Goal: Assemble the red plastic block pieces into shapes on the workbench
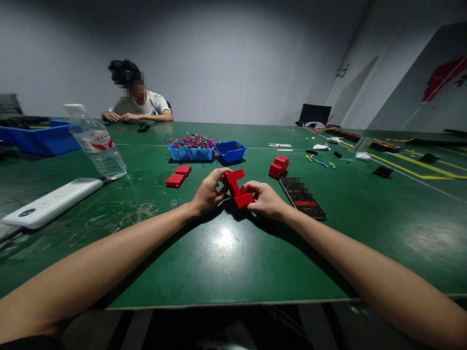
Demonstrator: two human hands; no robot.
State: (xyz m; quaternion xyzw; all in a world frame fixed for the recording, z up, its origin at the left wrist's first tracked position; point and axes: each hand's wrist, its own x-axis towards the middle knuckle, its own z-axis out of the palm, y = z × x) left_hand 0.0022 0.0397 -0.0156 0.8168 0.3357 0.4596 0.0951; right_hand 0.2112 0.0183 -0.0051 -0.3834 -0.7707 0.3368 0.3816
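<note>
Between both hands, just over the green table (pixel 204 272), is a red notched block (pixel 237 188), tilted, with a rectangular gap in its side. My left hand (pixel 211 191) is closed on its upper left part. My right hand (pixel 265 198) pinches its lower right end; some fingertips are hidden behind the block. Two flat red square pieces (pixel 175 180) lie left of my hands. Another red block (pixel 279 166), stepped in shape, stands to the right, beside a phone (pixel 302 198) with a lit screen.
Ahead are a blue tray of coloured wires (pixel 191 154) and a smaller blue bin (pixel 231 152). On the left stand a water bottle (pixel 97 141), a white power strip-like device (pixel 53 201) and a blue crate (pixel 54 138). Pliers (pixel 317 160) lie right. A person (pixel 140 102) sits opposite.
</note>
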